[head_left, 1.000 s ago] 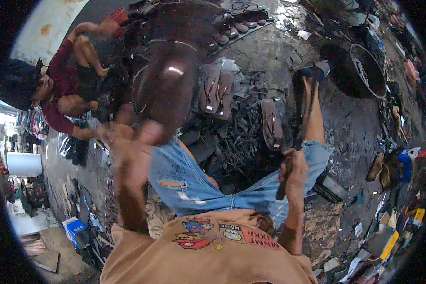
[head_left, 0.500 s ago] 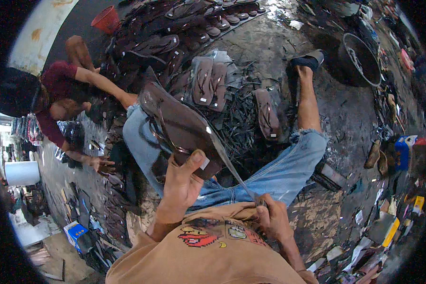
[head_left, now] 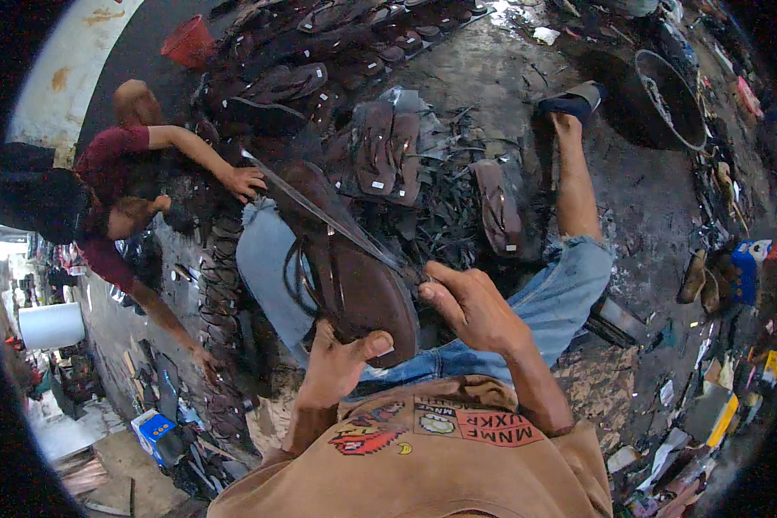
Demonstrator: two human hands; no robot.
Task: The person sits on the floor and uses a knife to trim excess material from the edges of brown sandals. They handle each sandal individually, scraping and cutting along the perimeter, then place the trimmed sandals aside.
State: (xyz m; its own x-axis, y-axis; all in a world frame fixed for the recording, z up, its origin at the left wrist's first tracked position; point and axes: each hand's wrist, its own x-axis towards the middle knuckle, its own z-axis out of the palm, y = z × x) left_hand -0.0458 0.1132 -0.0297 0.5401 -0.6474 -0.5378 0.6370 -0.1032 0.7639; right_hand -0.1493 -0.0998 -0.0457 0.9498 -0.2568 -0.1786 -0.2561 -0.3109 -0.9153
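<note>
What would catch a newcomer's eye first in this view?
Most likely the large brown sandal just left of centre, in the left hand, with a long thin blade slanting across it from the right hand. Next, probably the heap of dark scraps beyond the knees and the red bucket at the upper left.

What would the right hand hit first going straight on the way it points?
Past the knife it grips, the right hand would likely meet the brown sandal held in the left hand. Depth is unclear in this view, so it might pass just above.
</note>
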